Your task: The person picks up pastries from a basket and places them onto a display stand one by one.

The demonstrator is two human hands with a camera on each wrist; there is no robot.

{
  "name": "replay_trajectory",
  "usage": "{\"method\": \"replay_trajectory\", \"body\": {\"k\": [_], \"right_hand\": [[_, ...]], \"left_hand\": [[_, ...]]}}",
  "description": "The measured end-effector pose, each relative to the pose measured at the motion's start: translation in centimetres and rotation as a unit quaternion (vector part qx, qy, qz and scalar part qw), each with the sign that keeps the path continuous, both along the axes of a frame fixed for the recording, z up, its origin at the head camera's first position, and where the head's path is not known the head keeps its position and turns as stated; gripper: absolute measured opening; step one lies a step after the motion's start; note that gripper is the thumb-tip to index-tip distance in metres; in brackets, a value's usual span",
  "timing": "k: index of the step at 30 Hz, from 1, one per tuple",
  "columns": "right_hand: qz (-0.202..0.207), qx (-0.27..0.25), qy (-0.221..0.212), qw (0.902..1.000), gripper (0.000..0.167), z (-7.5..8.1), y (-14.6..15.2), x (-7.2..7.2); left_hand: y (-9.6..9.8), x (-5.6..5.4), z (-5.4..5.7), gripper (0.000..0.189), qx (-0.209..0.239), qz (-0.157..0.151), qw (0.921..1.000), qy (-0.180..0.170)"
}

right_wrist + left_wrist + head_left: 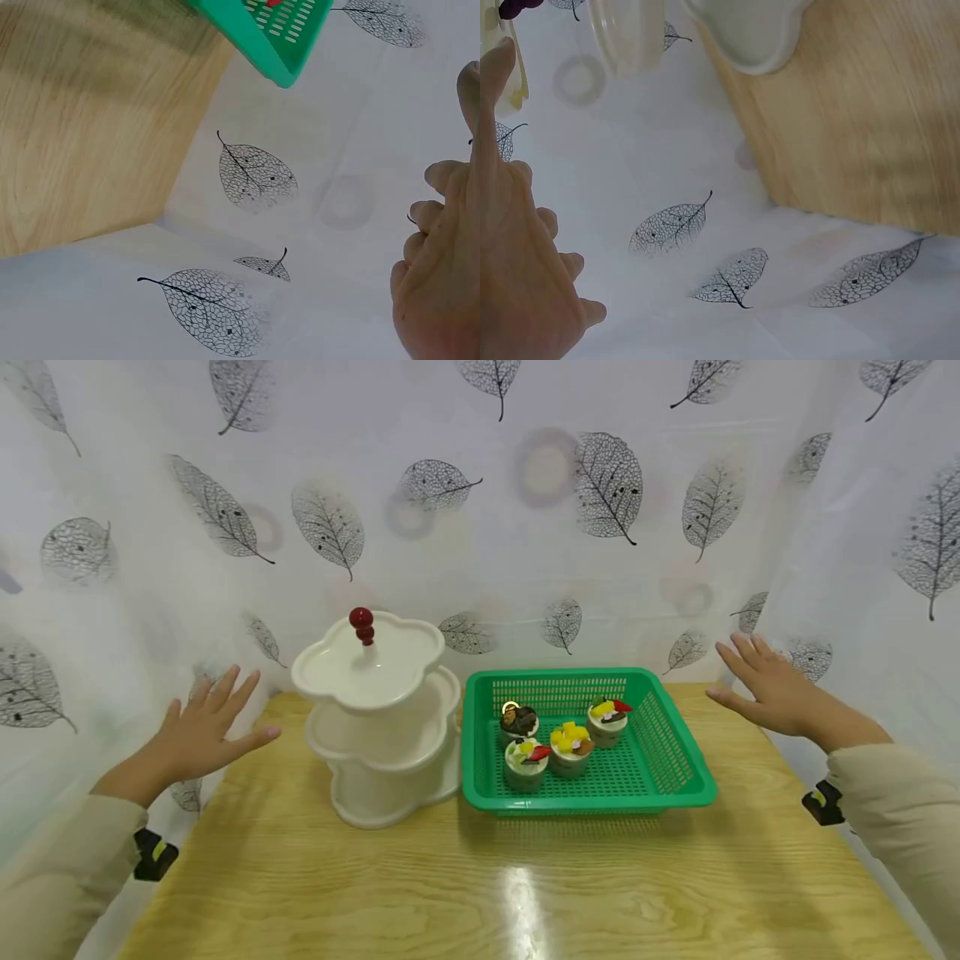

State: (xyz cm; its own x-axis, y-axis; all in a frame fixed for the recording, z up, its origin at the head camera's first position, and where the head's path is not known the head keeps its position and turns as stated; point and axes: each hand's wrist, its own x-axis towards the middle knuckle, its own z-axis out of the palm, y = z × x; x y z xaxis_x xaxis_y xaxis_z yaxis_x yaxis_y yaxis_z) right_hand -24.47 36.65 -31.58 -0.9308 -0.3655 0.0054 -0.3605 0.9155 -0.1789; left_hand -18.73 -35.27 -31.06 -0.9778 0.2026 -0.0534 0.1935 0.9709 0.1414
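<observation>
One scalloped white three-tier stand (382, 731); one perforated green plastic basket (592, 802) (four round dessert cups (569, 766)); two hands (197, 733) (780, 691), spread, empty.

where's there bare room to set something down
Free: the table front, before the stand and basket; its right side, beside the basket; the basket's right end; the stand's upper tiers. Crowded: the basket's left and middle, where four cups cluster; between stand and basket hardly any gap shows.
</observation>
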Motion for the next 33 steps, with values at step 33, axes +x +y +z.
{"method": "replay_trajectory", "body": {"k": [33], "right_hand": [[0.056, -0.05, -0.04, 0.9963, 0.073, -10.9, -2.3, -1.1]], "left_hand": [[6.4, 6.9, -5.7, 0.088, 0.183, -0.063, 0.9757, 0.102]]}}
